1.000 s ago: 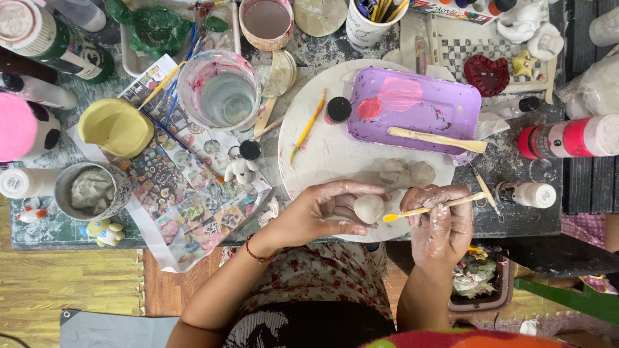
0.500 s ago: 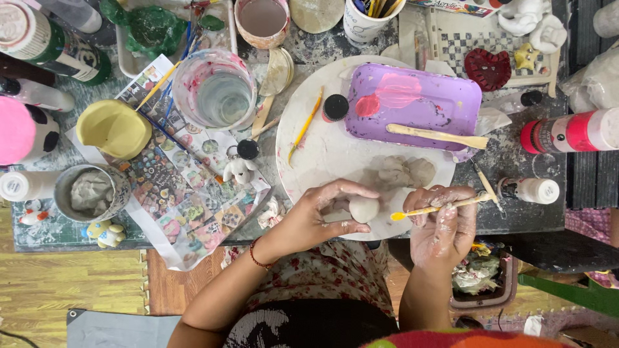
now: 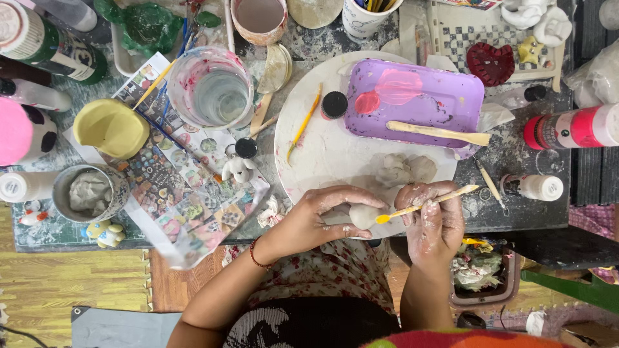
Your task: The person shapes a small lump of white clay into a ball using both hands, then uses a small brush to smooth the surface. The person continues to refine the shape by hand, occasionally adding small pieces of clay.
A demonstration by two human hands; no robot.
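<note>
Both hands work at the near rim of the round board (image 3: 322,154) on the bench: the left hand (image 3: 316,222) cups a clay ball (image 3: 362,216) in a closed grip, while the right hand (image 3: 433,222) pinches a yellow-tipped modelling tool (image 3: 425,205), its long axis running leftward to touch the ball.

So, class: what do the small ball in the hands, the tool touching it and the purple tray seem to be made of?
Small ball: soft pale-grey clay, matte, matching smears on the left hand and right hand.
Tool: probably wood or bamboo with a yellow tip; pale and slim.
Purple tray: likely plastic, smooth with a slight sheen, smeared with pink paint.
</note>
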